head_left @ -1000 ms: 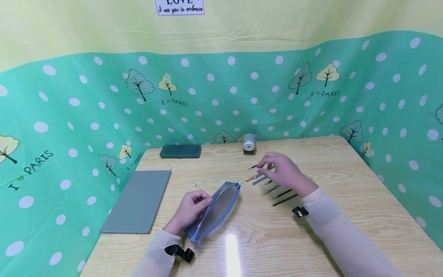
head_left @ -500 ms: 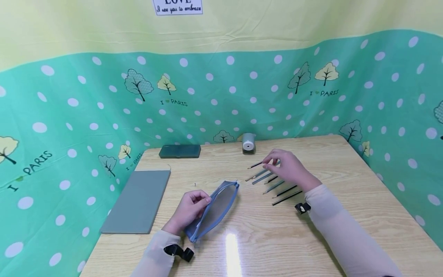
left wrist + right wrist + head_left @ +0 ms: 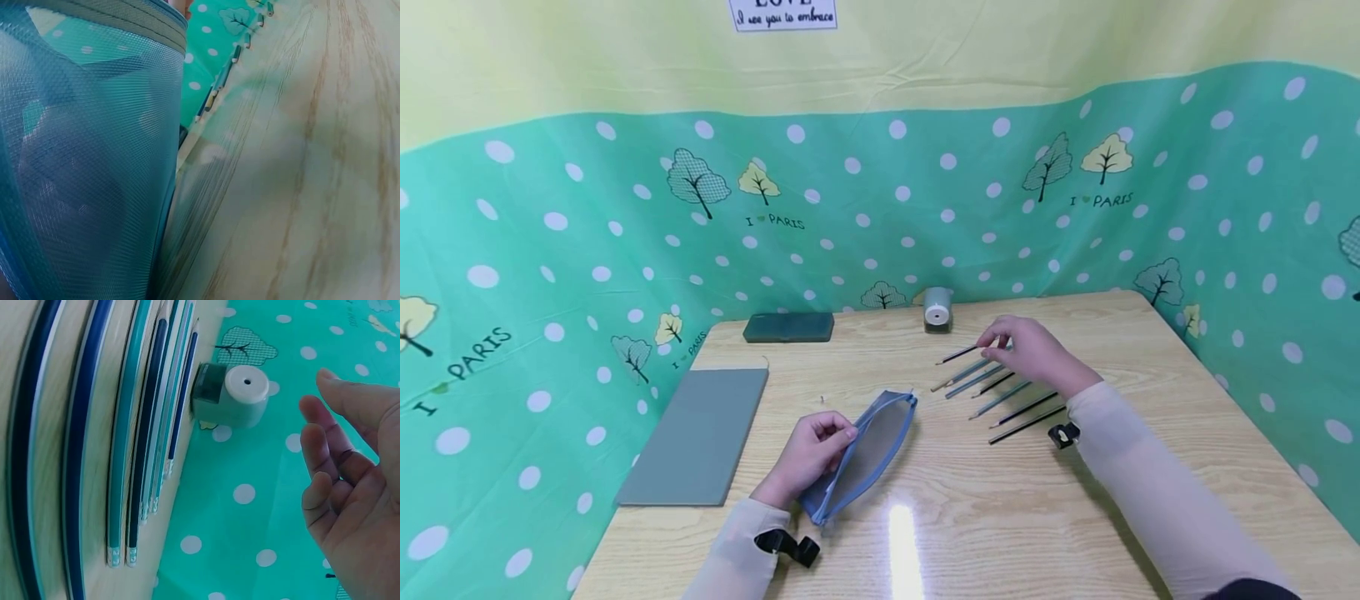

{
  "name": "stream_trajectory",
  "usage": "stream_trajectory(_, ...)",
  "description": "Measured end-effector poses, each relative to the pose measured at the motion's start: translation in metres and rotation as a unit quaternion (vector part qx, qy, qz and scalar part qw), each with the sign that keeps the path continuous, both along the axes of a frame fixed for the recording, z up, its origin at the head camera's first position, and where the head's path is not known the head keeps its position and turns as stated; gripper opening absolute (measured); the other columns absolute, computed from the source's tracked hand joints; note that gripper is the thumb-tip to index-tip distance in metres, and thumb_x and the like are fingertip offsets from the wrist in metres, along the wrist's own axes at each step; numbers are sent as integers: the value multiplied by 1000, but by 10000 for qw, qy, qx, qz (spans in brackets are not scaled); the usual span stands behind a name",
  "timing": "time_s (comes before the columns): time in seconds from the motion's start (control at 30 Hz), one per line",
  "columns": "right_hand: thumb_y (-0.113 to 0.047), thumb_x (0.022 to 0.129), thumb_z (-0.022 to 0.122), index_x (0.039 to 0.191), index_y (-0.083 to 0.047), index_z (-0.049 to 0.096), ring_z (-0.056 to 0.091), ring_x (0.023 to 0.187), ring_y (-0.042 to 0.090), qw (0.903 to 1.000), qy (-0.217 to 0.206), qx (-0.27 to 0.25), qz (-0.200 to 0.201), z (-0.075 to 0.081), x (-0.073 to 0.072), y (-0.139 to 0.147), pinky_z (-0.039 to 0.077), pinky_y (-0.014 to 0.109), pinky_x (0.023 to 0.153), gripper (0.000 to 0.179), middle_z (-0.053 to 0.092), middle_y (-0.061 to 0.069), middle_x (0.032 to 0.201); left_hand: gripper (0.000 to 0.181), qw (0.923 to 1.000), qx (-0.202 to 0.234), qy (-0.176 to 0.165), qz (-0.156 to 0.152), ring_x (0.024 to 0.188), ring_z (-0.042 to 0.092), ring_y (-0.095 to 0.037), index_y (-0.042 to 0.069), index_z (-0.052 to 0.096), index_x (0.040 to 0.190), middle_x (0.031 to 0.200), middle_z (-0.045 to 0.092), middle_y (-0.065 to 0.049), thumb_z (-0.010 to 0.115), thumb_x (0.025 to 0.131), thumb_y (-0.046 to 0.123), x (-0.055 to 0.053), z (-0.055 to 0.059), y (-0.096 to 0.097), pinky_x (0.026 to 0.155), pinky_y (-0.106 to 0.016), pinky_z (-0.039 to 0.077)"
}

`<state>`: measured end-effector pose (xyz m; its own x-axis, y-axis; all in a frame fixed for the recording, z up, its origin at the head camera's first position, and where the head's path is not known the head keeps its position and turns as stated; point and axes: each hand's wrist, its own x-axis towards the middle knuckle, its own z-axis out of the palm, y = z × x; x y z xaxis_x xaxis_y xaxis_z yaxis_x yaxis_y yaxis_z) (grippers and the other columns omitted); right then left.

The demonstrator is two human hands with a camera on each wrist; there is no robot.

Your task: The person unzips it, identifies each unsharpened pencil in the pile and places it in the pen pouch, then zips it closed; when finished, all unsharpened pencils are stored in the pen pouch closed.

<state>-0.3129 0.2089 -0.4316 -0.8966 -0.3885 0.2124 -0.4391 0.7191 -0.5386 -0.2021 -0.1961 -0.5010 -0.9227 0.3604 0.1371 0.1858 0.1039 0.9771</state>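
My left hand (image 3: 808, 458) pinches the near-left edge of a blue mesh zipper pouch (image 3: 880, 446), whose mouth gapes toward the right. In the left wrist view the see-through mesh of the pouch (image 3: 100, 169) fills the left side. Several pencils (image 3: 1000, 404), dark and teal, lie in a slanted row on the table to the right. My right hand (image 3: 1033, 354) hovers over the far end of that row, fingertips close to the farthest dark pencil (image 3: 957, 356). From the right wrist, the hand (image 3: 356, 469) shows bent fingers and a thumb apart from them, with nothing between.
A pencil sharpener (image 3: 937, 310) stands at the table's back edge. Left of it lies a dark green flat case (image 3: 788, 327), and a grey board (image 3: 696, 437) lies at the left. A polka-dot curtain (image 3: 865, 192) hangs behind the table.
My right hand has shifted right and slightly away, uncovering more of the pencils beneath it. The left hand and the pouch keep their place.
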Motion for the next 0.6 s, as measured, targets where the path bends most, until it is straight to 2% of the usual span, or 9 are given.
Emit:
stream_trajectory(0.2, -13, 95, 79, 101, -19, 78, 59, 88, 19, 9993, -268, 240, 80, -1, -17, 2, 50, 39, 73, 9, 70, -4, 98, 19, 10000, 7, 14, -24, 50, 47, -7, -5, 69, 96, 65, 54, 1, 66, 104, 13, 0, 0, -1, 45, -21, 40)
stream_trajectory(0.4, -11, 96, 77, 106, -12, 79, 61, 88, 20, 9974, -564, 450, 79, -3, -32, -2, 52, 41, 76, 10, 70, -2, 97, 18, 10000, 27, 34, -37, 49, 46, -7, -5, 69, 96, 64, 53, 1, 66, 104, 11, 0, -1, -1, 45, -21, 39)
stream_trajectory(0.6, -8, 96, 76, 103, -10, 79, 65, 91, 20, 9952, -625, 703, 252, -16, -51, -3, 54, 45, 84, 8, 73, 0, 98, 19, 10000, 41, 1, -33, 49, 46, -7, -5, 69, 96, 64, 53, 1, 66, 104, 12, 0, -1, 0, 45, -21, 40)
